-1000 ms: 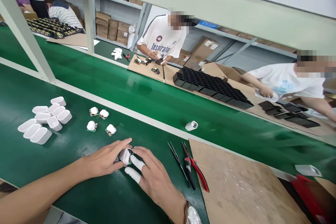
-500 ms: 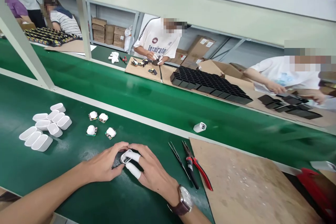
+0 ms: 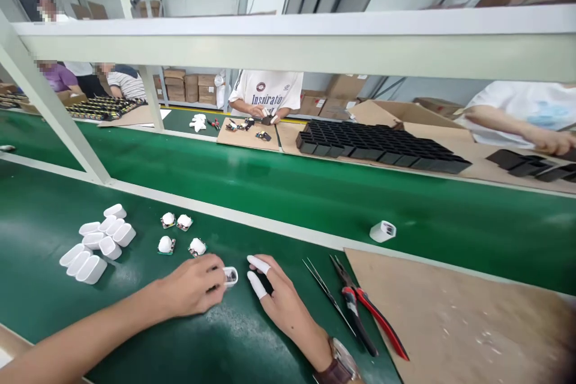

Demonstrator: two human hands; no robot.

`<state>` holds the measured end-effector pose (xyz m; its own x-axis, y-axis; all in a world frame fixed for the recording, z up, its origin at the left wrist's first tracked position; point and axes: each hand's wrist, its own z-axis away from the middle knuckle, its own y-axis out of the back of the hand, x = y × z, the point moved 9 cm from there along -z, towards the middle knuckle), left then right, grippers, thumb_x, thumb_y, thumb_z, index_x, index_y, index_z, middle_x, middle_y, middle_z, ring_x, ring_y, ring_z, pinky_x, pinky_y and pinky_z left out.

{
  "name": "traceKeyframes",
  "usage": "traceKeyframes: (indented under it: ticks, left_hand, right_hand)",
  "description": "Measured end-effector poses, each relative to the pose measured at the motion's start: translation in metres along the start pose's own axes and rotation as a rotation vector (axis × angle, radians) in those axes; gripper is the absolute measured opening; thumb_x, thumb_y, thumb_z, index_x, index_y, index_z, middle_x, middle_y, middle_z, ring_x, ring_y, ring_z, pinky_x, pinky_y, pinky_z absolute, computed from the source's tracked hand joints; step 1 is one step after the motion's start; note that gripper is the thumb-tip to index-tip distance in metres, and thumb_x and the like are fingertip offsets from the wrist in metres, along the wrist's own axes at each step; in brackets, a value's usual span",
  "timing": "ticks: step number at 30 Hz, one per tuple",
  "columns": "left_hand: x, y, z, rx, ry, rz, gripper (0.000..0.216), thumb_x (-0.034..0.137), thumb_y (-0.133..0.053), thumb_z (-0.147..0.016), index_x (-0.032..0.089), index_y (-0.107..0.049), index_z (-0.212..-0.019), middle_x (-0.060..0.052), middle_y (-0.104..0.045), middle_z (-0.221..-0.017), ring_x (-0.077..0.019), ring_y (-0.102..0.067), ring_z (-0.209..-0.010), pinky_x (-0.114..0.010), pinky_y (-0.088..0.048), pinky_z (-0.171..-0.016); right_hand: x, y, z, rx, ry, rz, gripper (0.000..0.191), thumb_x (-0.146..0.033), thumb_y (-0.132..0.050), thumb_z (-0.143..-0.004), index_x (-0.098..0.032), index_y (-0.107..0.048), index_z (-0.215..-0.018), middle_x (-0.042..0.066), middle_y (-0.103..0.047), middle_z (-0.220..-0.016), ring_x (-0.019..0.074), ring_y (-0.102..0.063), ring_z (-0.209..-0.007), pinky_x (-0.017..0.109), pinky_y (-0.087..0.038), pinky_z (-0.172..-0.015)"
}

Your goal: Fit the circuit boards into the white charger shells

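My left hand (image 3: pixel 195 288) is closed around a small white plastic housing (image 3: pixel 231 276), whose open end faces right and shows dark parts inside. Most of the housing is hidden by the fingers. To its right, a short gap away, my right hand (image 3: pixel 283 297) is open and holds nothing; white finger cots cover two of its fingers. Several circuit boards with white domes (image 3: pixel 166 245) lie just beyond my left hand. Farther left stand several empty white oval housings (image 3: pixel 91 270). Tweezers (image 3: pixel 330 297) and red-and-black pliers (image 3: pixel 360 300) lie right of my right hand.
A cardboard sheet (image 3: pixel 450 312) covers the bench at right. Another white housing (image 3: pixel 382 231) lies on the green belt (image 3: pixel 270 183) behind a pale rail. Across it, co-workers handle parts near rows of black cases (image 3: pixel 378 144). A pale beam (image 3: pixel 288 51) crosses overhead.
My right hand has let go of the white housing and moved away to the right. My left hand keeps hold of it. The head view has tilted up and levelled.
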<state>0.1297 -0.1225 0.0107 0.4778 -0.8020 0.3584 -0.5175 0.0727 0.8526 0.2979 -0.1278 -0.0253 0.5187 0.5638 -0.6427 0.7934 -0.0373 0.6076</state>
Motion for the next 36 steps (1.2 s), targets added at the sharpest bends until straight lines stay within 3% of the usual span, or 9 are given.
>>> traceKeyframes:
  ticks: [7, 11, 14, 18, 22, 25, 29, 32, 36]
  left_hand:
    - [-0.190, 0.107, -0.059, 0.095, 0.575, -0.266, 0.009, 0.018, -0.061, -0.090, 0.018, -0.068, -0.094, -0.011, -0.069, -0.099, -0.0267, -0.071, -0.094, -0.035, -0.056, -0.086]
    - [-0.233, 0.130, -0.029, 0.094, 0.666, -0.258, 0.019, 0.031, -0.066, -0.089, 0.020, -0.071, -0.103, -0.011, -0.075, -0.104, -0.0303, -0.071, -0.105, -0.037, -0.056, -0.092]
    - [-0.217, 0.144, 0.009, 0.101, 0.645, -0.256, 0.038, 0.048, -0.066, -0.091, 0.020, -0.069, -0.116, -0.012, -0.072, -0.125, -0.0329, -0.065, -0.120, -0.043, -0.052, -0.103]
    - [-0.176, 0.168, 0.065, 0.068, 0.587, -0.316, 0.047, 0.066, -0.061, -0.092, 0.021, -0.073, -0.085, -0.013, -0.073, -0.112, -0.0356, -0.064, -0.117, -0.047, -0.053, -0.100]
    - [-0.154, 0.168, 0.117, -0.009, 0.606, -0.423, 0.053, 0.071, -0.061, -0.091, 0.022, -0.077, -0.076, -0.015, -0.073, -0.116, -0.0394, -0.062, -0.119, -0.053, -0.054, -0.098]
    - [-0.146, 0.156, 0.136, -0.009, 0.583, -0.484, 0.049, 0.061, -0.056, -0.097, 0.021, -0.076, -0.076, -0.016, -0.070, -0.126, -0.0414, -0.059, -0.125, -0.058, -0.053, -0.100]
    - [-0.118, 0.146, 0.116, 0.132, 0.429, -0.447, 0.042, 0.043, -0.052, -0.102, 0.020, -0.064, -0.069, -0.017, -0.067, -0.134, -0.0393, -0.057, -0.133, -0.057, -0.050, -0.107]
    - [-0.083, 0.132, 0.082, 0.210, 0.334, -0.246, 0.030, 0.033, -0.057, -0.102, 0.020, -0.056, -0.076, -0.012, -0.066, -0.134, -0.0257, -0.070, -0.113, -0.040, -0.057, -0.097]
    - [-0.028, 0.078, 0.037, 0.086, 0.145, -0.061, 0.016, 0.028, -0.057, -0.104, 0.020, -0.059, -0.091, -0.009, -0.068, -0.122, -0.0182, -0.072, -0.096, -0.029, -0.058, -0.085]
  right_hand:
    - [0.004, -0.004, 0.006, 0.006, 0.049, 0.121, 0.036, -0.026, -0.052, -0.107, -0.025, -0.056, -0.142, 0.012, -0.065, -0.129, 0.0231, -0.069, -0.116, 0.038, -0.060, -0.102]
    - [-0.001, -0.008, -0.002, -0.023, 0.082, 0.190, 0.038, -0.027, -0.053, -0.106, -0.025, -0.055, -0.143, 0.013, -0.065, -0.130, 0.0248, -0.070, -0.114, 0.040, -0.062, -0.099]
    - [-0.017, -0.027, -0.025, -0.124, 0.133, 0.222, 0.044, -0.024, -0.053, -0.105, -0.025, -0.050, -0.149, 0.014, -0.061, -0.140, 0.0267, -0.065, -0.125, 0.046, -0.059, -0.106]
    - [-0.047, -0.072, -0.068, -0.304, 0.248, 0.200, 0.056, -0.018, -0.054, -0.102, -0.020, -0.041, -0.156, 0.016, -0.052, -0.154, 0.0307, -0.053, -0.140, 0.053, -0.051, -0.115]
    - [-0.060, -0.097, -0.090, -0.347, 0.300, 0.152, 0.043, -0.015, -0.057, -0.100, -0.014, -0.052, -0.143, 0.019, -0.062, -0.137, 0.0329, -0.057, -0.132, 0.054, -0.055, -0.109]
    - [-0.052, -0.086, -0.080, -0.304, 0.254, 0.091, 0.048, -0.017, -0.059, -0.100, -0.015, -0.047, -0.146, 0.015, -0.066, -0.121, 0.0293, -0.063, -0.118, 0.050, -0.059, -0.101]
    - [-0.036, -0.051, -0.045, -0.236, 0.146, 0.098, 0.052, -0.017, -0.056, -0.102, -0.018, -0.040, -0.151, 0.013, -0.066, -0.123, 0.0272, -0.064, -0.117, 0.048, -0.061, -0.100]
    - [-0.035, -0.037, -0.020, -0.222, 0.137, 0.155, 0.051, -0.017, -0.055, -0.103, -0.019, -0.043, -0.152, 0.015, -0.064, -0.136, 0.0279, -0.058, -0.133, 0.047, -0.058, -0.107]
    - [-0.036, -0.046, -0.004, -0.237, 0.162, 0.439, 0.041, -0.020, -0.054, -0.105, -0.012, -0.056, -0.144, 0.022, -0.048, -0.157, 0.0359, -0.046, -0.147, 0.056, -0.050, -0.115]
